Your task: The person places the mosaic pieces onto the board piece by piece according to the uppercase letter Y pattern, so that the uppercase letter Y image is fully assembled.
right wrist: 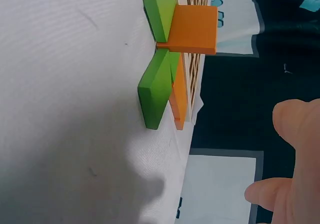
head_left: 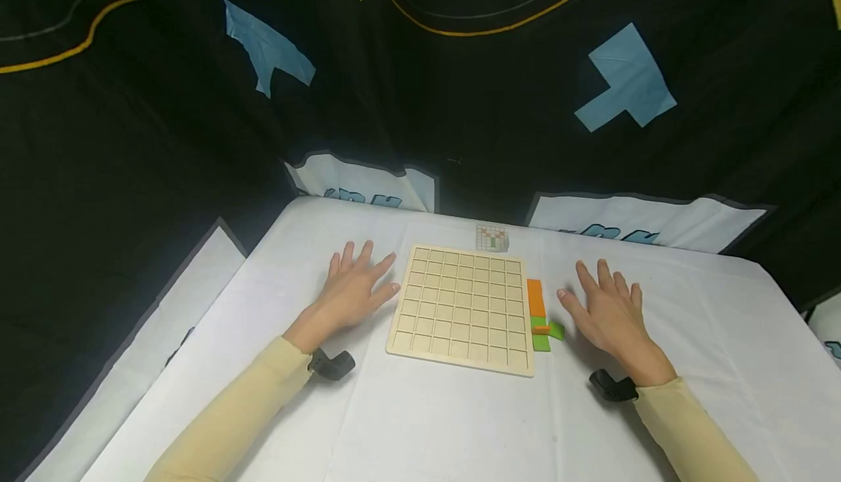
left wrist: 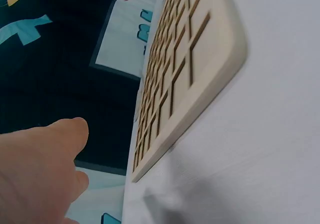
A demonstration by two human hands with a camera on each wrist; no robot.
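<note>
A square pale wooden board (head_left: pixel 463 308) with a grid of shallow recesses lies flat on the white table. Left of it is my left hand (head_left: pixel 351 288), fingers spread, holding nothing; its thumb comes near the board's edge. My right hand (head_left: pixel 609 315) hovers to the right with spread fingers, also holding nothing. Between it and the board are several orange and green tiles. In the right wrist view one orange tile (right wrist: pixel 193 29) stands on edge between green tiles, one of them a leaning green tile (right wrist: pixel 156 90). Both hands cast shadows on the cloth.
A small card (head_left: pixel 492 238) with a printed grid pattern lies beyond the board's far edge. White cloth (head_left: pixel 447 423) covers the table. Behind it hangs a dark curtain (head_left: pixel 420 102) with blue and yellow shapes. Each wrist wears a black camera.
</note>
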